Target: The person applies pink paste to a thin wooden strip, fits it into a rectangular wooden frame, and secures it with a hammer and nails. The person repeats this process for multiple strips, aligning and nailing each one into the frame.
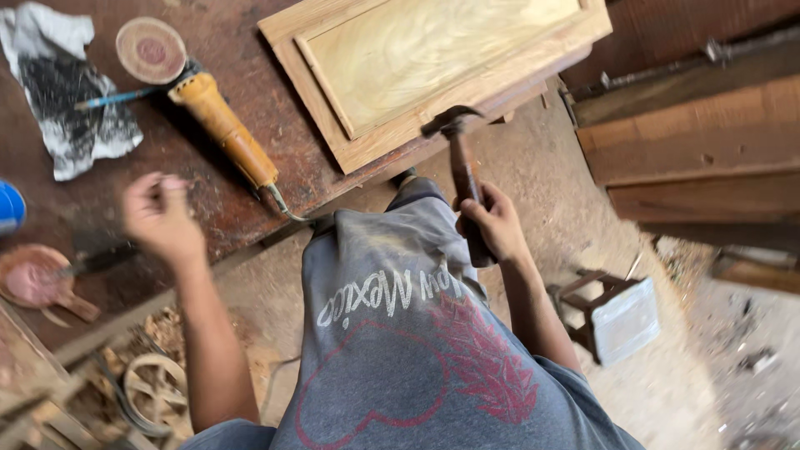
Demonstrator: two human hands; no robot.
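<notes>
Right hand: the right hand (493,223) is wrapped tight round the handle of a hammer (461,171), held just in front of the body, head up and pointing toward the desk edge.
Left hand: the left hand (160,215) hovers over the desk (208,42), blurred; its fingertips seem pinched on something small, maybe a nail, but I cannot tell for sure.
Step in hand: it looks like readying to drive a nail, hammer raised, nothing struck yet.
Next move: it would call for setting the small piece upright and steady, then a short, square tap.
Desk, near: a dark-handled tool lies beside a round reddish dish (33,279).
Desk, middle: an angle grinder (208,108) with a yellow body lies by a crumpled rag (62,92).
Desk, far: a pale wooden panel door (433,62) lies flat, one corner overhanging the edge.
</notes>
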